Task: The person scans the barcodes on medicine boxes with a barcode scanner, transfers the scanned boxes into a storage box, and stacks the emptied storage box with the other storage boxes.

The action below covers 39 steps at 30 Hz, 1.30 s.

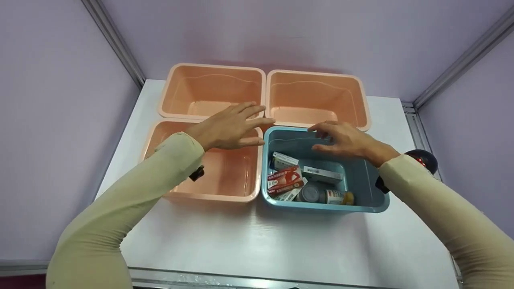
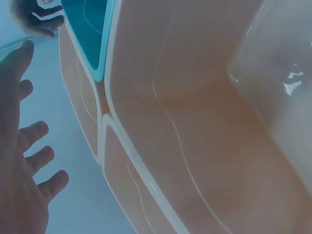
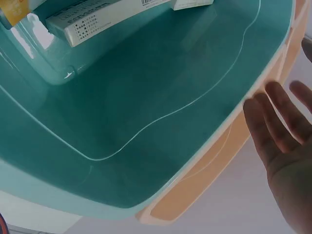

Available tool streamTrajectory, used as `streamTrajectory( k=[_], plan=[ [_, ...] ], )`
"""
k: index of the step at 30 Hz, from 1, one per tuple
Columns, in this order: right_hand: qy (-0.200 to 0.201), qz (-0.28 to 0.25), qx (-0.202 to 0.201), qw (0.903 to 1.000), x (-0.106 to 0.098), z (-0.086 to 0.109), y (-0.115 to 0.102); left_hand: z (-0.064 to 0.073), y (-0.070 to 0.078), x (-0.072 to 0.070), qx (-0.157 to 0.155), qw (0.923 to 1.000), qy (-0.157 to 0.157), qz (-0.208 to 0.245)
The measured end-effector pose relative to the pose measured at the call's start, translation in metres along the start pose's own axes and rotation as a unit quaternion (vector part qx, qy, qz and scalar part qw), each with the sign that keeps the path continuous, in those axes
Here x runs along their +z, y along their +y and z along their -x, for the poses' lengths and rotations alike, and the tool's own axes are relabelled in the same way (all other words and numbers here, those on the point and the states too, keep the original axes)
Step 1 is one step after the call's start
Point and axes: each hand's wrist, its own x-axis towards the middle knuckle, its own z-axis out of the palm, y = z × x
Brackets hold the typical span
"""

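My left hand (image 1: 235, 126) hovers over the front left orange bin (image 1: 225, 198), fingers spread and holding nothing. Above the back part of the blue bin (image 1: 321, 206) is my right hand (image 1: 341, 138), its fingers relaxed and holding nothing. Inside the blue bin lie a red and white box (image 1: 283, 180), a white box (image 1: 322, 175), another small white box (image 1: 285, 159) and a bottle with a yellow cap (image 1: 335, 197). A grey round-ended container (image 1: 310, 193) lies next to the bottle. In the right wrist view, a white box (image 3: 107, 19) with printed text shows on the bin floor.
Two more orange bins stand behind, the back left bin (image 1: 217, 67) and the back right bin (image 1: 317, 74), rims touching or nearly so. All four-sided bins sit on a white table (image 1: 257, 241). Pale walls with metal posts (image 1: 116, 40) enclose the table's back and sides.
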Motion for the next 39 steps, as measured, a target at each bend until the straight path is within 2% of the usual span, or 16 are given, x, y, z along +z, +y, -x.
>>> streamTrajectory(
  k=[8,15,21,26,29,33,39],
  plan=[
    [-0.09,0.005,-0.005,0.9959,0.02,-0.007,0.0,-0.004,0.032,0.008,0.083,0.9949,-0.049,-0.032],
    [-0.162,0.021,0.062,0.9846,0.034,-0.005,0.005,-0.004,0.054,0.016,0.127,0.9874,-0.09,-0.028],
    [-0.224,0.049,0.108,0.9673,0.05,0.001,0.01,-0.002,0.067,0.027,0.16,0.9809,-0.11,-0.013],
    [-0.27,0.072,0.154,0.9478,0.066,0.001,0.013,0.004,0.069,0.033,0.171,0.9768,-0.127,-0.018],
    [-0.284,0.077,0.168,0.9407,0.076,-0.002,0.014,0.01,0.068,0.038,0.171,0.9756,-0.134,-0.028],
    [-0.29,0.086,0.165,0.9388,0.083,-0.008,0.015,0.017,0.065,0.042,0.168,0.9757,-0.138,-0.029],
    [-0.281,0.085,0.163,0.9417,0.082,-0.013,0.013,0.024,0.062,0.047,0.164,0.9771,-0.135,-0.006]
  ],
)
